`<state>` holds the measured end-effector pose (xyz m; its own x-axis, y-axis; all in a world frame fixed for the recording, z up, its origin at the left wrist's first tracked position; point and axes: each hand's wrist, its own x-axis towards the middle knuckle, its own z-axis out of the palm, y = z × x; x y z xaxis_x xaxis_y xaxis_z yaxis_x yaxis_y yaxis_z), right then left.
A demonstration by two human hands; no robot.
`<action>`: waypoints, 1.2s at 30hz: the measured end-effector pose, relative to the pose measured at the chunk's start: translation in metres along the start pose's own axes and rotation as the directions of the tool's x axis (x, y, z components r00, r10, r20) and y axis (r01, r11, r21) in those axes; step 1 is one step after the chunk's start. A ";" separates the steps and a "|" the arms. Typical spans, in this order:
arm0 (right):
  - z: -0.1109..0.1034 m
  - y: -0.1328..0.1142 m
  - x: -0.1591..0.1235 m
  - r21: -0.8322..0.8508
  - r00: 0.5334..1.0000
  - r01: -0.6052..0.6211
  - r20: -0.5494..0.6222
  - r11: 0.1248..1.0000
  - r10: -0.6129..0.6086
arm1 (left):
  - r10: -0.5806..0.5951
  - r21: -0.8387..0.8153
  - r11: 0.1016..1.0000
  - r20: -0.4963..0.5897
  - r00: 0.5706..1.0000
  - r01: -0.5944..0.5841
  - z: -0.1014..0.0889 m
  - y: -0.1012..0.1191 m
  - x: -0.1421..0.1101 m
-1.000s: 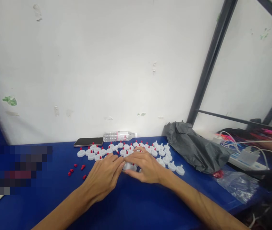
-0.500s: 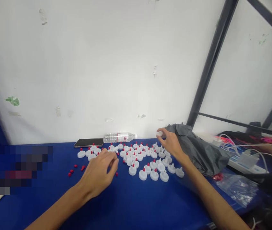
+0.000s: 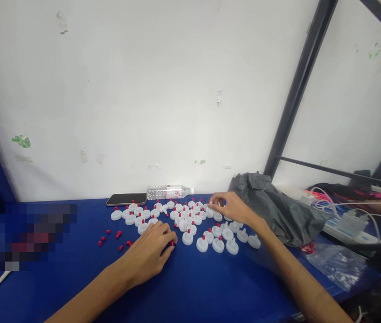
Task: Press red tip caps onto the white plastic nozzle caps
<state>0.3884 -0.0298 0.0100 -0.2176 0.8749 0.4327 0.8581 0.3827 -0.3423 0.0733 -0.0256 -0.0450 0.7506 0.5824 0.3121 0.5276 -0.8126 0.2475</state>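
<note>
My left hand (image 3: 152,249) rests low over the blue tabletop, its thumb and fingertips closed on a small red cap (image 3: 172,242). Farther back and to the right, my right hand (image 3: 233,209) pinches a white nozzle lid (image 3: 209,212) at its fingertips, partly hidden among the others. Between and behind the hands stand many round white lids with red-tipped spouts, such as this lid (image 3: 201,243). White lids with bare spouts (image 3: 254,241) lie below my right wrist. Several loose red caps (image 3: 119,234) are scattered left of my left hand.
A phone (image 3: 126,199) and a clear plastic bottle (image 3: 170,192) lie along the wall. To the right are a grey plastic bag (image 3: 271,211), a clear bag (image 3: 340,264) and a power strip with cables (image 3: 355,229). A dark metal post (image 3: 298,89) rises behind.
My hands were together over the lids, then parted. The right went to the grey bag with a white lid, then came back left and down. The left has closed on a red cap.
</note>
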 end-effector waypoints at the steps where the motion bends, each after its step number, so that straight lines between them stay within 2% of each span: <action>1: 0.002 -0.002 0.000 0.010 0.999 0.004 0.044 1.000 -0.004 | -0.010 0.001 1.000 0.002 1.000 0.010 0.000 -0.001 0.000; 6: 0.008 -0.006 -0.001 0.036 0.986 -0.007 0.170 0.999 0.001 | -0.022 -0.003 1.000 0.006 1.000 0.022 -0.002 -0.001 0.001; 10: 0.000 -0.011 -0.002 0.052 0.986 -0.026 0.165 0.998 0.017 | -0.019 0.005 1.000 -0.010 1.000 0.019 -0.001 -0.002 0.000; 13: -0.009 -0.015 -0.003 0.138 0.979 -0.057 0.203 0.989 0.028 | -0.010 0.013 1.000 -0.026 1.000 0.010 -0.001 -0.002 0.001; 15: -0.012 -0.016 -0.004 0.206 0.957 -0.077 0.291 0.976 0.014 | -0.006 0.014 1.000 -0.030 1.000 0.007 -0.001 -0.003 0.001; 18: -0.011 -0.015 -0.005 0.248 0.900 -0.067 0.433 0.966 -0.049 | -0.001 -0.002 1.000 -0.036 0.999 0.001 0.000 -0.003 0.001; 20: -0.009 -0.015 -0.005 0.270 0.876 -0.050 0.475 0.962 -0.088 | 0.010 -0.021 1.000 -0.056 0.998 -0.011 -0.001 -0.002 0.001; 22: -0.008 -0.017 -0.005 0.281 0.885 -0.036 0.454 0.959 -0.100 | 0.023 -0.032 0.999 -0.096 0.995 -0.026 -0.002 -0.001 0.001; 26: -0.012 -0.025 -0.007 0.346 0.963 -0.042 0.266 0.937 -0.054 | 0.034 -0.024 0.999 -0.192 0.981 -0.039 -0.009 0.005 0.002; 28: -0.012 -0.031 -0.007 0.421 0.982 -0.061 0.186 0.905 -0.020 | 0.047 -0.016 0.998 -0.249 0.967 -0.053 -0.012 0.007 0.003; 32: -0.002 -0.046 -0.008 0.448 0.993 -0.055 0.120 0.892 0.001 | 0.058 0.003 0.998 -0.336 0.940 -0.061 -0.018 0.011 0.004; 36: 0.012 -0.069 -0.011 0.418 0.991 0.073 0.074 0.906 -0.114 | 0.093 0.052 0.995 -0.351 0.932 -0.080 -0.017 0.014 0.003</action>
<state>0.3261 -0.0624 0.0182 -0.3482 0.8451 0.4058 0.5672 0.5345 -0.6266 0.0762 -0.0349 -0.0247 0.6089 0.4742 0.6359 0.4856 -0.8567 0.1738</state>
